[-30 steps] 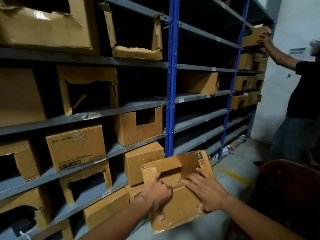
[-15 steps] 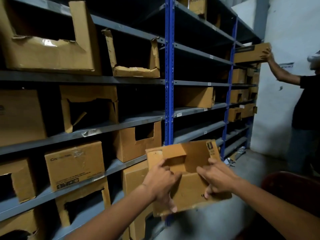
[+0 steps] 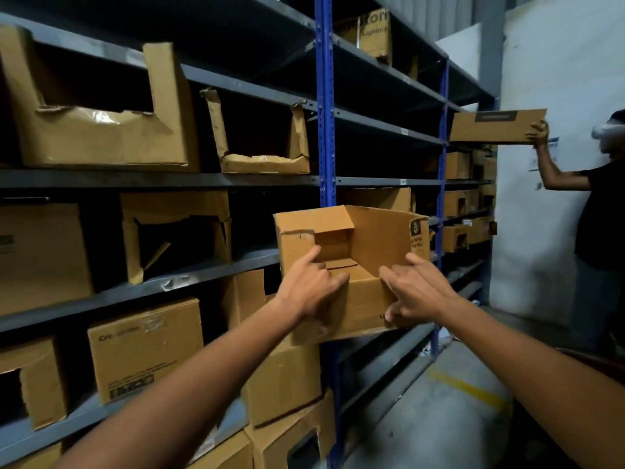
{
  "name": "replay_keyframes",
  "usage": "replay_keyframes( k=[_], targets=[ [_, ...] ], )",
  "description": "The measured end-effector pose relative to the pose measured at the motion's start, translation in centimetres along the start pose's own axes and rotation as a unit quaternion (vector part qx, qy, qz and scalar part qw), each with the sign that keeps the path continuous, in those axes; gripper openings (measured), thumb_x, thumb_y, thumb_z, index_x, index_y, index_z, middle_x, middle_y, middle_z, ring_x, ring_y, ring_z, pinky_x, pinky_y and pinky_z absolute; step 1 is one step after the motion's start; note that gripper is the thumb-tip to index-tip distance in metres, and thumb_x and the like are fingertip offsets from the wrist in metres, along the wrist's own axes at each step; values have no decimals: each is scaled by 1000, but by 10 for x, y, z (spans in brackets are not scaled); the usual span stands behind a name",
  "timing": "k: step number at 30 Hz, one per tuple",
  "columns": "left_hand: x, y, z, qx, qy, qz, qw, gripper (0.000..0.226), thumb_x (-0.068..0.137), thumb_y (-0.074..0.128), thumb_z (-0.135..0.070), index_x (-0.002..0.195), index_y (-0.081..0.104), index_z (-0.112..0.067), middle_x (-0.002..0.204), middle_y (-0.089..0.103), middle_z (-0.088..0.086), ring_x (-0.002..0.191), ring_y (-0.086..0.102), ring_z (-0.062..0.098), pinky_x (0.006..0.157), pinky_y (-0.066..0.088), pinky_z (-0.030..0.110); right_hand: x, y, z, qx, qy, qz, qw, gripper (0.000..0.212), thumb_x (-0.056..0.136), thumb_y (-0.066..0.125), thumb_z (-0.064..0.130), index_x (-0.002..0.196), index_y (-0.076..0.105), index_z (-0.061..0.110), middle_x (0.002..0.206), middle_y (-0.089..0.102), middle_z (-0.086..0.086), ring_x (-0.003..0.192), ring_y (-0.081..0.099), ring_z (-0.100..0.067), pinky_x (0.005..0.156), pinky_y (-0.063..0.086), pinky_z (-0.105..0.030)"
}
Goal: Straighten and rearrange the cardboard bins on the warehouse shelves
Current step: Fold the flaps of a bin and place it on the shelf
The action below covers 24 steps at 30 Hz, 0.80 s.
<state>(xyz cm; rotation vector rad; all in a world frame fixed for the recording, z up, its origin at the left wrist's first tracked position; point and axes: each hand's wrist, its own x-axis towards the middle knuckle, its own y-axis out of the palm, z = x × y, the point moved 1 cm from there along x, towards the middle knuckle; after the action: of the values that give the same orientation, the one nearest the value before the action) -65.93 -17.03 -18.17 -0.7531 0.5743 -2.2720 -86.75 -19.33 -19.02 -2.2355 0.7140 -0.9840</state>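
The box [image 3: 351,265] is held up in the air in front of the blue post [image 3: 324,130], near the middle of the racks and level with the middle shelf [image 3: 209,269]; it rests on nothing. It is an open cardboard bin with a cut-out front and looks empty, so I judge it light and easy to swing with two hands. The walls are thin board, stiff along the folded corners but likely to buckle or tear if squeezed mid-panel; other bins on the shelves already show ripped edges. The best hold seems to be low at the two front corners and under the base, not on the loose flap at its left top.

The left hand [image 3: 311,289] grips the left front of the box, fingers curled over the cut-out edge and the first finger pointing up along the wall. The right hand [image 3: 412,292] holds the right front corner, fingers spread across the panel and the thumb tucked low. Both forearms reach forward and up, nearly straight.

Far right, another person [image 3: 595,214] lifts a long carton [image 3: 497,126] toward a high shelf
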Motion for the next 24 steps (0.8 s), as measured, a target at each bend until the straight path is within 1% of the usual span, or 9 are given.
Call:
replay_keyframes(
  k=[4,7,10,13,16,18,20,22,24],
  targets=[
    [-8,7,30,31,-15,15,999,88,66,69,-70,130,36,-20,105,70,3,111,60,20,110,13,44,25,-8,15,12,0,-39,999,62,72,66,66,105,45,18,100,68,-3,86,64,-19,88,31,-33],
    [-18,10,49,53,-22,27,998,88,69,69,-68,134,36,-19,109,69,4,114,58,23,112,11,46,42,-10,30,19,5,-60,998,61,74,66,64,107,45,18,105,68,-4,90,64,-19,91,31,-34],
    [-27,13,63,52,-37,49,997,85,74,66,-65,138,34,-19,113,68,4,119,56,24,115,9,45,60,-11,44,26,11,-62,998,60,74,66,64,109,45,20,108,67,-3,93,63,-19,93,31,-35],
    [-33,21,75,46,-48,72,995,83,75,66,-64,138,36,-20,111,69,2,119,57,23,116,7,45,77,-9,55,40,11,-59,997,59,74,66,64,109,45,21,109,67,-2,94,62,-19,94,30,-35],
    [-35,31,82,39,-47,84,995,80,74,66,-66,136,41,-22,112,68,0,116,58,21,115,8,44,90,-2,64,60,2,-55,997,60,73,67,64,110,45,21,110,66,-1,95,62,-19,94,31,-36],
    [-35,39,86,3,-47,89,995,67,79,62,-64,130,47,-23,107,69,-1,112,60,20,115,9,43,100,4,67,67,-8,-39,997,64,71,68,65,112,46,21,110,67,0,95,61,-18,94,29,-36],
    [-33,48,90,-27,-45,93,994,50,84,57,-61,117,54,-24,97,69,-2,105,62,20,113,13,43,112,13,67,91,-21,-26,995,67,70,68,66,115,46,22,111,66,2,98,60,-18,94,27,-35],
    [-28,57,94,-24,-49,105,993,44,85,53,-62,107,58,-24,90,68,-2,98,63,20,111,15,43,124,23,63,123,-39,-10,992,70,68,67,69,116,46,24,111,66,3,100,58,-17,96,25,-36],
    [-18,66,97,-33,-62,120,990,42,85,49,-63,98,59,-24,79,62,-4,94,63,19,113,11,45,137,35,58,136,-48,6,990,72,67,65,73,117,48,24,107,66,3,98,57,-16,96,25,-35]
  ],
)
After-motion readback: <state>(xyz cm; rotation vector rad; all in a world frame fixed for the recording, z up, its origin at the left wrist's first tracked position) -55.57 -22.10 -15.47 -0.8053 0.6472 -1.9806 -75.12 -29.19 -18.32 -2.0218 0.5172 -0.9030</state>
